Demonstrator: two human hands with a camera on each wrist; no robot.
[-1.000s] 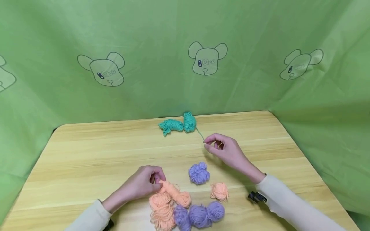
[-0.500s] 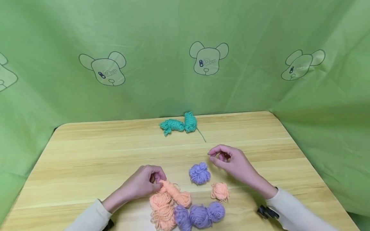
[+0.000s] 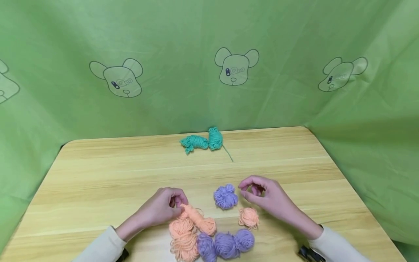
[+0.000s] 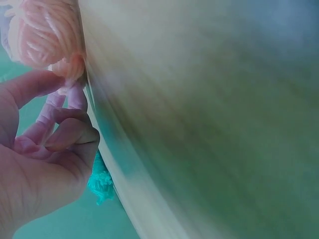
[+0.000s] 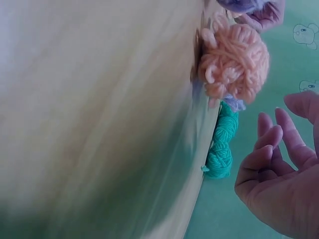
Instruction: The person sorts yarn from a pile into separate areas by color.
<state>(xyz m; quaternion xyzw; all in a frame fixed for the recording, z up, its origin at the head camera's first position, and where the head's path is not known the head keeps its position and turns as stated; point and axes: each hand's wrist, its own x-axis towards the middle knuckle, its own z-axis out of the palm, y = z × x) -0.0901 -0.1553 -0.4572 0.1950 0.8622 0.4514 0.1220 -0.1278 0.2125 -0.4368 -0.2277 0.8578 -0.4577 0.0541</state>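
Note:
My left hand (image 3: 163, 206) pinches the upper end of a peach yarn skein (image 3: 199, 220) between thumb and fingertips. That skein leans on a bigger peach yarn bundle (image 3: 184, 238). Just right of a loose purple yarn ball (image 3: 226, 197) hovers my right hand (image 3: 266, 194), with its fingers loosely bent and nothing between them. Below it lies a small peach yarn ball (image 3: 248, 217), seen large in the right wrist view. Several purple yarn balls (image 3: 227, 245) sit in a row at the near side, touching the peach bundle.
Two teal yarn skeins (image 3: 215, 139) lie side by side at the table's far edge, one with a loose strand trailing toward me. Green curtains (image 3: 176, 102) with mouse-head drawings stand behind and beside the wooden table (image 3: 108, 174).
My right hand has let go of the teal strand and drawn back toward me, slightly right, to beside the purple ball. The strand now lies on the table. My left hand stays put.

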